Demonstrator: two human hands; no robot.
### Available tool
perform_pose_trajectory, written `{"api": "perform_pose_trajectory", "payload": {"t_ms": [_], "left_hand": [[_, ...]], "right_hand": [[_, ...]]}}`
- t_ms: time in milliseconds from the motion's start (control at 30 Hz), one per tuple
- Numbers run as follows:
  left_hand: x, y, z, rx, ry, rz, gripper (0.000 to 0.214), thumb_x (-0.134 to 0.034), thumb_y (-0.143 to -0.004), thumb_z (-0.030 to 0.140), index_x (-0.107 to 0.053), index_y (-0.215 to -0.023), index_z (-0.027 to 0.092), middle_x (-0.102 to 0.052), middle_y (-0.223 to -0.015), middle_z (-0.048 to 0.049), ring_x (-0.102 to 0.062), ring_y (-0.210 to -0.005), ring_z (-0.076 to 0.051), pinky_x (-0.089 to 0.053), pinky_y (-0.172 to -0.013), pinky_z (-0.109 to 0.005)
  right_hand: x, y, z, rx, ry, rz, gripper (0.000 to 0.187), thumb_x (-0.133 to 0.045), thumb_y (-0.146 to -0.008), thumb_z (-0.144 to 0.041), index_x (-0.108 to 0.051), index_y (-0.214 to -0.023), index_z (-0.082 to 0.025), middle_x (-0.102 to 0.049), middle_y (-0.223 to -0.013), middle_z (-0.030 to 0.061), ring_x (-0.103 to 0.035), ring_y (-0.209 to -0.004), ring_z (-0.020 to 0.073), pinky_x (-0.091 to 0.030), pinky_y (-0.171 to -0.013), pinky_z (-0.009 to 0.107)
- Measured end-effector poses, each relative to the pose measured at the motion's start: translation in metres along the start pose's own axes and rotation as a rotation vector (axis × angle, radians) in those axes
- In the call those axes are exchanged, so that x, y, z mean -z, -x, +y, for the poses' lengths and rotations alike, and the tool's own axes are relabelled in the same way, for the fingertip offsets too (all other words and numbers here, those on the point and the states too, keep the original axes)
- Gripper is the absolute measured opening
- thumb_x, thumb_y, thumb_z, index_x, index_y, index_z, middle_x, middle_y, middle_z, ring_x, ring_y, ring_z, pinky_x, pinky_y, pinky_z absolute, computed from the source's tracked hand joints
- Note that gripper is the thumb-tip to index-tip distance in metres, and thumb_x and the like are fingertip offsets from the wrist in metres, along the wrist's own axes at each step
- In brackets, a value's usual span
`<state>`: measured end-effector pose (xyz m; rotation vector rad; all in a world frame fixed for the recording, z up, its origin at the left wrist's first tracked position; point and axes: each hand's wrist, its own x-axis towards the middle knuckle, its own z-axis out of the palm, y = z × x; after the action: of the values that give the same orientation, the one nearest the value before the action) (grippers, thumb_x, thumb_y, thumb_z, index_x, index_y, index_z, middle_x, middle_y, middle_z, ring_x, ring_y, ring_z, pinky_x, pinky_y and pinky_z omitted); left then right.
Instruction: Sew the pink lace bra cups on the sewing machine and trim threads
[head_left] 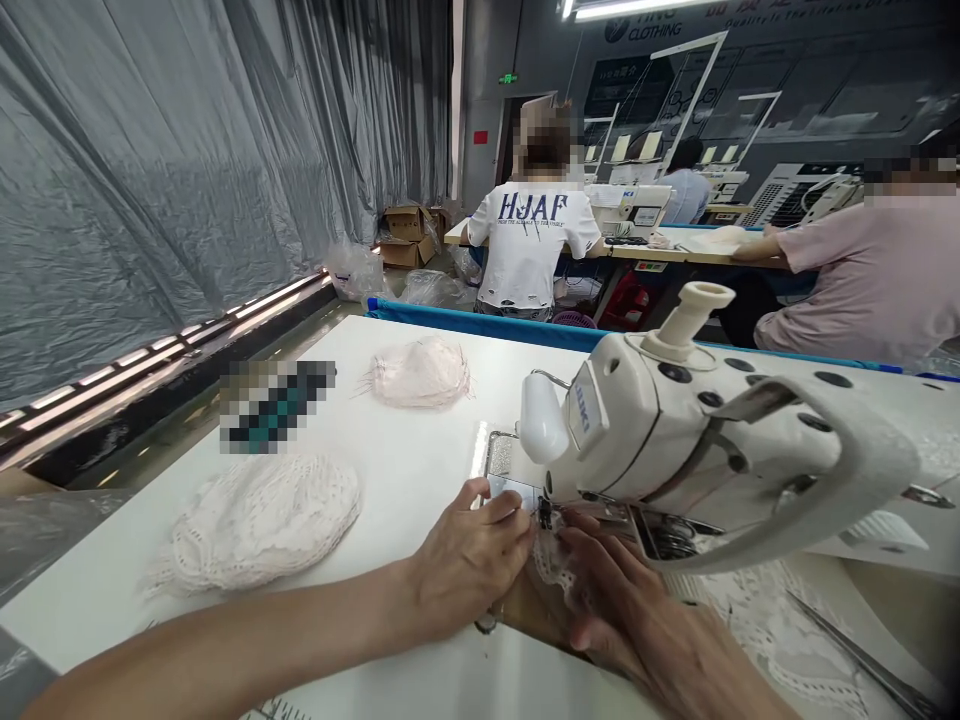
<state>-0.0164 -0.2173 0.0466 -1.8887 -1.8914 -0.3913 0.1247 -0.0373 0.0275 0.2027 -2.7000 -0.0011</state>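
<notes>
Lace strip (553, 562): white, on the desk (409, 500) beside the dark foot (544, 512) of the sewing machine (626, 425), between the two hands; its far end is hidden.
Left grip (472, 555): bent, fingertips down by the foot and next to the lace; whether it pinches the lace or only presses, I cannot tell.
Right grip (630, 595): spread low along the lace's other side, fingers partly under the machine; its hold is hidden, so I cannot tell if it is clenched.
Reason for the hold: probably to steady the thin lace from both sides, close to the foot.
White bundle (266, 520): on the left, beyond the left forearm, perhaps put there to be within reach.
Pink bundle (420, 373): farther back, well apart from the hands.
Loose lace and tweezers: white lace (810, 660) lies right of the right hand, with the tweezers (851, 640) over it, probably for handy picking up.
In the way: the machine's bulky head overhangs the right fingers and leaves little room there.
Behind: co-workers at another desk (667, 255); a grey curtain (187, 150) on the left.
</notes>
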Motion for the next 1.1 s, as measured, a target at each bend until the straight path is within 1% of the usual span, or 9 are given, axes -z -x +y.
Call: {"api": "perform_pose_trajectory", "payload": {"t_ms": [133, 233, 367, 433, 500, 600, 767, 967, 1100], "left_hand": [[0.002, 0.000, -0.001, 0.004, -0.018, -0.018, 0.019, -0.042, -0.089, 0.003, -0.057, -0.097, 0.009, -0.061, -0.092, -0.0044, -0.051, -0.098, -0.016, -0.031, -0.084, -0.034], [0.003, 0.002, -0.001, -0.006, -0.022, -0.023, 0.020, -0.040, -0.091, 0.004, -0.058, -0.096, 0.011, -0.062, -0.095, -0.0054, -0.051, -0.103, -0.016, -0.032, -0.086, -0.034], [0.001, 0.005, -0.001, -0.091, 0.033, 0.025, 0.018, -0.042, -0.092, 0.007, -0.059, -0.096, 0.012, -0.063, -0.099, -0.0054, -0.050, -0.108, -0.015, -0.033, -0.091, -0.034], [-0.001, 0.006, -0.001, -0.105, 0.071, 0.041, 0.017, -0.044, -0.090, 0.005, -0.060, -0.093, 0.012, -0.064, -0.097, -0.0044, -0.053, -0.102, -0.014, -0.034, -0.090, -0.033], [-0.002, 0.006, -0.001, -0.115, 0.088, 0.054, 0.017, -0.046, -0.089, 0.004, -0.060, -0.089, 0.012, -0.065, -0.095, -0.0036, -0.055, -0.097, -0.013, -0.036, -0.089, -0.033], [-0.003, 0.006, -0.001, -0.125, 0.089, 0.090, 0.016, -0.048, -0.087, 0.003, -0.061, -0.084, 0.011, -0.066, -0.093, -0.0036, -0.056, -0.096, -0.014, -0.037, -0.089, -0.033], [-0.004, 0.006, -0.001, -0.138, 0.089, 0.115, 0.020, -0.046, -0.086, 0.002, -0.061, -0.076, 0.012, -0.066, -0.089, -0.0037, -0.055, -0.098, -0.015, -0.038, -0.089, -0.033], [-0.003, 0.006, -0.002, -0.141, 0.069, 0.078, 0.023, -0.044, -0.085, 0.001, -0.058, -0.070, 0.012, -0.065, -0.087, -0.0046, -0.057, -0.090, -0.014, -0.041, -0.084, -0.032], [-0.002, 0.005, -0.002, -0.135, 0.051, 0.061, 0.022, -0.044, -0.086, 0.001, -0.058, -0.074, 0.012, -0.064, -0.084, -0.0035, -0.057, -0.086, -0.013, -0.040, -0.084, -0.032]], "right_hand": [[0.009, -0.004, -0.004, 0.102, 0.026, -0.004, 0.057, -0.047, -0.084, -0.061, -0.056, -0.123, -0.019, -0.063, -0.118, 0.0144, -0.064, -0.096, 0.0302, -0.054, -0.070, 0.043], [0.015, -0.004, -0.009, 0.221, -0.029, 0.016, 0.051, -0.051, -0.084, -0.058, -0.061, -0.112, -0.016, -0.066, -0.113, 0.0141, -0.064, -0.096, 0.0277, -0.052, -0.074, 0.040], [0.009, 0.004, -0.014, 0.185, -0.094, 0.028, 0.020, -0.049, -0.092, -0.028, -0.064, -0.103, -0.020, -0.069, -0.107, 0.0061, -0.065, -0.089, 0.0180, -0.046, -0.077, 0.033], [0.003, 0.008, -0.013, 0.201, -0.109, 0.051, 0.027, -0.039, -0.095, -0.016, -0.064, -0.104, -0.022, -0.069, -0.106, 0.0039, -0.065, -0.089, 0.0147, -0.044, -0.077, 0.030], [-0.002, 0.011, -0.013, 0.224, -0.122, 0.100, 0.033, -0.033, -0.096, -0.014, -0.065, -0.104, -0.022, -0.070, -0.106, 0.0042, -0.065, -0.088, 0.0142, -0.044, -0.079, 0.031], [-0.003, 0.011, -0.012, 0.241, -0.116, 0.126, 0.029, -0.038, -0.097, -0.020, -0.066, -0.101, -0.023, -0.070, -0.106, 0.0042, -0.065, -0.088, 0.0153, -0.045, -0.082, 0.032], [0.002, 0.009, -0.012, 0.294, -0.084, 0.034, 0.021, -0.047, -0.093, -0.018, -0.066, -0.103, -0.020, -0.068, -0.110, 0.0055, -0.063, -0.098, 0.0182, -0.048, -0.080, 0.030], [0.001, 0.010, -0.021, 0.172, -0.212, 0.033, 0.029, -0.037, -0.095, -0.015, -0.065, -0.100, -0.018, -0.068, -0.111, 0.0090, -0.062, -0.098, 0.0200, -0.049, -0.073, 0.031], [0.000, 0.009, -0.021, 0.169, -0.223, 0.080, 0.029, -0.036, -0.095, -0.016, -0.065, -0.098, -0.019, -0.069, -0.106, 0.0090, -0.063, -0.093, 0.0205, -0.048, -0.071, 0.032]]}}
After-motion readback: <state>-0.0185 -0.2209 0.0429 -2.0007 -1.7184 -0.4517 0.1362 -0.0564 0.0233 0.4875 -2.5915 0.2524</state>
